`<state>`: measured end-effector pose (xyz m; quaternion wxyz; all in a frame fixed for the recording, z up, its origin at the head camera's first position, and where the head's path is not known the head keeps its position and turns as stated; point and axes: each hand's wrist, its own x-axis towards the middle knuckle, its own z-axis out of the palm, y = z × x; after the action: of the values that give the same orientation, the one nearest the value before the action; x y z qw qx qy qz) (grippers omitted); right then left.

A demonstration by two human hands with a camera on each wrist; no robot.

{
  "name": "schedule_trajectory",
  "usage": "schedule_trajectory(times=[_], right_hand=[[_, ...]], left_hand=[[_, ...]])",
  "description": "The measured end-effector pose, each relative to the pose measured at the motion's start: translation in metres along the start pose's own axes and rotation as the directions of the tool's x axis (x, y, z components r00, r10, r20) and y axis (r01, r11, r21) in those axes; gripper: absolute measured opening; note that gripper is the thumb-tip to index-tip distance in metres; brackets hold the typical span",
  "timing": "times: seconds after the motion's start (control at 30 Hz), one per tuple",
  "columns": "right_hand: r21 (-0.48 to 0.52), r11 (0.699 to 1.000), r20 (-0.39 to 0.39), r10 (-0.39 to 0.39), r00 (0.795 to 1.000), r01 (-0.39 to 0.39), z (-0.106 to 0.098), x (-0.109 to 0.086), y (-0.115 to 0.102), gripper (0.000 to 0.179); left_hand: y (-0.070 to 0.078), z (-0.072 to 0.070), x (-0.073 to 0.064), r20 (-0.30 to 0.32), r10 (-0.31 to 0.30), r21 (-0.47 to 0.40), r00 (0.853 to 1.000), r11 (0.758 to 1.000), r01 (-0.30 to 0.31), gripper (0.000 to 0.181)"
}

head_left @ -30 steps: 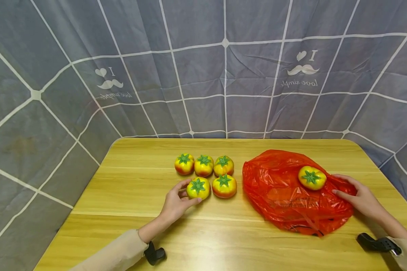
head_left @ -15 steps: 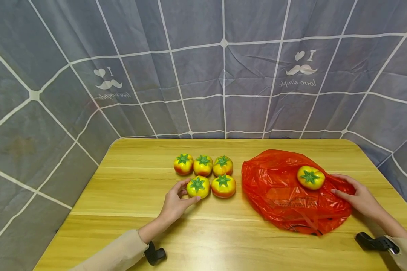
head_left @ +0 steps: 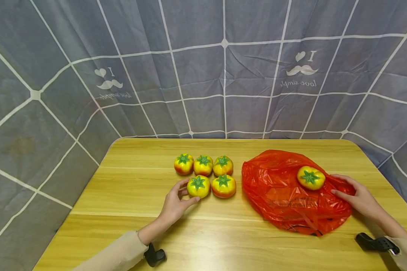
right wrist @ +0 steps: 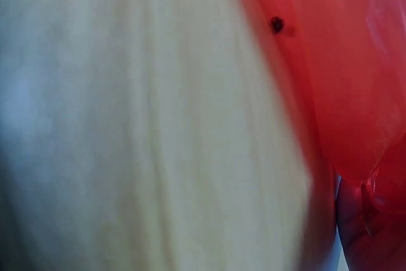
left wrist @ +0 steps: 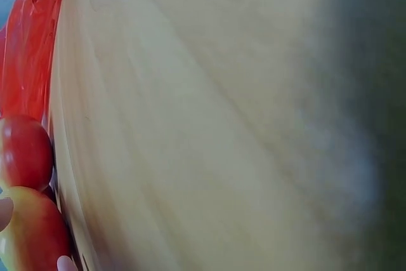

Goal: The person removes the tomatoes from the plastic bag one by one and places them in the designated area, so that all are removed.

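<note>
In the head view my left hand [head_left: 174, 205] curls round a glossy yellow-and-red toy tomato [head_left: 198, 186] with a green star-shaped leaf, thumb at its near side. That tomato stands at the left of the front row, beside a second tomato [head_left: 224, 186]. The left wrist view shows the red side of the gripped tomato [left wrist: 35, 230] with fingertips at its edges. At the right, my right hand [head_left: 361, 197] pinches the right edge of a crumpled red plastic bag [head_left: 274, 192], thumb on top. Another tomato [head_left: 311, 178] rests on the red plastic near the right fingers.
Behind the front pair, three more tomatoes [head_left: 203, 165] sit side by side. Everything lies on a light wooden table [head_left: 203, 241] with rounded far corners. A grey curtain with white lines [head_left: 203, 75] hangs behind and at the sides. Each wrist wears a black strap [head_left: 155, 255].
</note>
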<state>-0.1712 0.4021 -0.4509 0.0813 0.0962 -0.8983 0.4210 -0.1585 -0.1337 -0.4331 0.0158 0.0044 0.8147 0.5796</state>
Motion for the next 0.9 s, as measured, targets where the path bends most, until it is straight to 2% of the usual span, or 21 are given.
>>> schedule_trajectory(times=[0.37, 0.53, 0.9], right_hand=[[0.004, 1.000, 0.010, 0.001, 1.000, -0.001, -0.0004, -0.0008, -0.0004, 0.046], [0.003, 1.000, 0.006, -0.004, 1.000, 0.004, 0.0001, -0.0010, -0.0014, 0.046], [-0.004, 1.000, 0.004, -0.011, 1.000, 0.011, 0.0000, -0.0012, -0.0003, 0.046]], left_hand=[[-0.0050, -0.0018, -0.0001, -0.019, -0.013, -0.032, 1.000, 0.999, 0.012, 0.061], [-0.0059, 0.0002, 0.0009, -0.009, -0.005, -0.041, 1.000, 0.999, 0.004, 0.059], [-0.0046, 0.0002, 0.0019, -0.010, -0.009, -0.020, 1.000, 1.000, 0.009, 0.058]])
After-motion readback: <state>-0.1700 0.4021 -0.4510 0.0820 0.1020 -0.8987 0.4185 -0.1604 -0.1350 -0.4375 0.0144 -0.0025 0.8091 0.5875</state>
